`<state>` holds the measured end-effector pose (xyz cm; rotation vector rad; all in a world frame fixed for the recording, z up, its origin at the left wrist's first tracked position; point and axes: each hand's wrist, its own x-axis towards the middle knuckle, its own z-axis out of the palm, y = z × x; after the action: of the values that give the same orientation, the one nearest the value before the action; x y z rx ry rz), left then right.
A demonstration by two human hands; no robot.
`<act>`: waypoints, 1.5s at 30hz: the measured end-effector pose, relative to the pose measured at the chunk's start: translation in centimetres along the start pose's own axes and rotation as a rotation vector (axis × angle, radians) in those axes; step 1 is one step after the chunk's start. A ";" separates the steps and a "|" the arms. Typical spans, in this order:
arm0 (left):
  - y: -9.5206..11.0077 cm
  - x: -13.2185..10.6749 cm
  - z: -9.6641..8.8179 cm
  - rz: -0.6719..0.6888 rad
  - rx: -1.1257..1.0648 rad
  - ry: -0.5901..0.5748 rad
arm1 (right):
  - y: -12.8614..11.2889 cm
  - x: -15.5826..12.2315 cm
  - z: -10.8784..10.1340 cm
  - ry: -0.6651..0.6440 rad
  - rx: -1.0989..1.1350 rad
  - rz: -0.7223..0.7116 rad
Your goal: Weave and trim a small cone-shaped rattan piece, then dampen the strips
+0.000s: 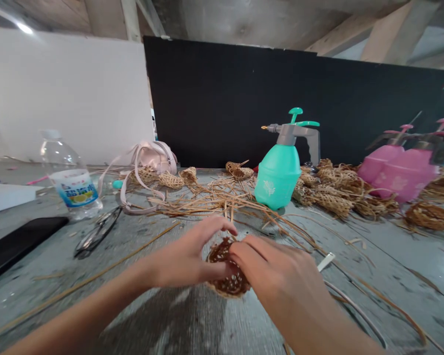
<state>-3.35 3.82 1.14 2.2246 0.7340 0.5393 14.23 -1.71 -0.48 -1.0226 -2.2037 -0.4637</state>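
A small brown woven rattan piece (226, 281) sits between both hands just above the grey wooden table (192, 325). My left hand (187, 256) curls round its left side, thumb and fingers closed on the rim. My right hand (270, 276) covers its right side, fingers pressed on the weave and on thin strands that stick up from it. Much of the piece is hidden under my right hand.
A teal spray bottle (279, 170) stands behind loose straw strands (214, 199). Several small woven pieces (333, 195) and pink spray bottles (401, 170) lie to the right. On the left are a water bottle (72, 185), glasses (96, 234), a phone (18, 241) and a pink bag (153, 155).
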 end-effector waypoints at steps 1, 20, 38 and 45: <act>0.4 -0.1 0.2 0.014 0.083 0.067 | 0.0 0.1 -0.2 -0.001 -0.023 -0.015; 0.5 -0.2 1.2 0.275 0.409 0.233 | 0.2 0.0 0.3 0.147 0.142 0.025; 0.3 -0.3 0.4 0.230 0.610 0.307 | 8.7 -14.8 1.1 -0.228 -0.423 0.190; 0.6 -0.3 2.0 0.111 0.557 0.269 | 2.7 -6.4 -1.9 0.132 -0.059 0.019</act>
<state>-2.25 2.28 0.25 2.7511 0.9973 0.7730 20.17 -4.54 -3.40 -1.0129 -2.0734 -0.5738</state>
